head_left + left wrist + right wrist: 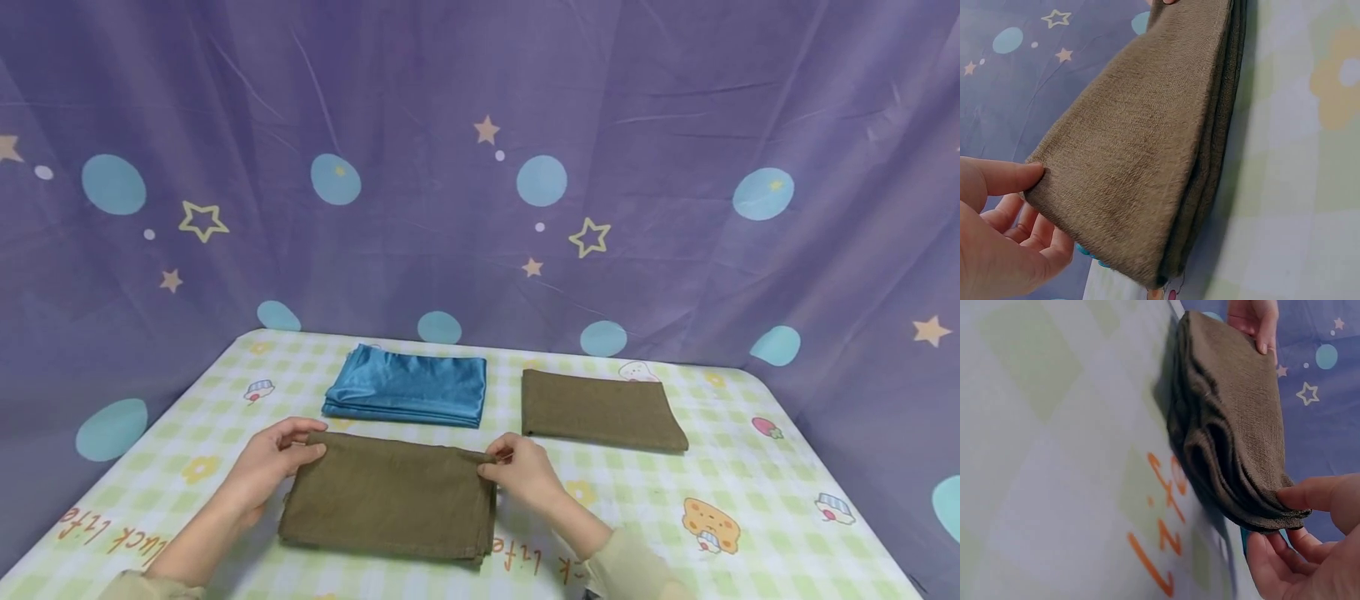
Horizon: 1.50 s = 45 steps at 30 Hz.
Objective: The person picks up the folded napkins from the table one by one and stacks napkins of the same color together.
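Observation:
A folded olive-brown cloth (390, 500) lies at the near middle of the table, its far edge between both hands. My left hand (262, 467) pinches its far left corner; in the left wrist view the thumb sits on top of the cloth (1129, 137) and the fingers are beneath. At the far right corner my right hand (522, 473) pinches the stacked layers. The right wrist view shows looped folds along that side of the cloth (1241, 406), with the right thumb above and fingers below.
Behind the held cloth lies a folded shiny blue cloth (412, 387). A second folded olive-brown cloth (603, 410) lies to its right. The table wears a green-and-white checked tablecloth (780, 467) with printed pictures. A purple curtain (450, 108) with stars surrounds the table's back and sides.

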Motion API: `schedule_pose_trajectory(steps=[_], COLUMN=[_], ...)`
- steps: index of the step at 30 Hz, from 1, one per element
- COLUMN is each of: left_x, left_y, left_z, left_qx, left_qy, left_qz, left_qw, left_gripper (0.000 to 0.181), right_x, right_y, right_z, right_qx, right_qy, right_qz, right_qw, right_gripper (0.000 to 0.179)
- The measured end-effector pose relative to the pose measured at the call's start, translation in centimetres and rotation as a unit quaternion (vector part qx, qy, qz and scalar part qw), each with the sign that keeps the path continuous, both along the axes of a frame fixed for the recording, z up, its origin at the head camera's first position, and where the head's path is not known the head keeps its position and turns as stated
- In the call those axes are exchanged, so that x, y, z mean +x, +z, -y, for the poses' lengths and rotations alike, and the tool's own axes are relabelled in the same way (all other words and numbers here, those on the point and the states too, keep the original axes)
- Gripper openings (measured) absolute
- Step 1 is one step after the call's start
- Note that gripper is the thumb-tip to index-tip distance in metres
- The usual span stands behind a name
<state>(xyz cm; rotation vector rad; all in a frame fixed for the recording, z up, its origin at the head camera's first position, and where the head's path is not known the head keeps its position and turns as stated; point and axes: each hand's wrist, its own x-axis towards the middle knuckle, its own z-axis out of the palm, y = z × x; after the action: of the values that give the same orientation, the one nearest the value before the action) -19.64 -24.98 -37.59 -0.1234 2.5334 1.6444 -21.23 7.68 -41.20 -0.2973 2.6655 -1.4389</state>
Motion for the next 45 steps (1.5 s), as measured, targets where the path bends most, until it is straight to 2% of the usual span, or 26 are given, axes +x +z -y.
schedule_pose_trajectory(steps=[9, 20, 32, 45], left_x=[-0.1, -0.2, -0.7, -1.9], left_y=[0.3, 0.8, 0.6, -0.2], left_z=[0.2, -0.4, -2.6, -5.0], left_qx=[0.033, 0.042, 0.061, 0.084], left_qy=[-0.013, -0.02, -0.034, -0.043], left_qz=[-0.004, -0.009, -0.012, -0.008], left_qw=[0.9994, 0.9989, 0.9975, 0.9955], left_gripper=[0.043, 0.046, 0.044, 0.044], right_x=[-0.7, -0.4, -1.2, -1.3], right_y=[1.2, 3.2, 4.5, 6.4], right_z=[-0.9, -1.5, -3.4, -5.6], right_qx=[-0.044, -0.082, -0.077, -0.075], right_qy=[-0.007, -0.026, -0.065, -0.066], right_qz=[-0.003, -0.014, -0.023, -0.022], right_qw=[0.999, 0.9962, 0.9946, 0.9947], right_gripper=[0.023, 0.026, 0.02, 0.026])
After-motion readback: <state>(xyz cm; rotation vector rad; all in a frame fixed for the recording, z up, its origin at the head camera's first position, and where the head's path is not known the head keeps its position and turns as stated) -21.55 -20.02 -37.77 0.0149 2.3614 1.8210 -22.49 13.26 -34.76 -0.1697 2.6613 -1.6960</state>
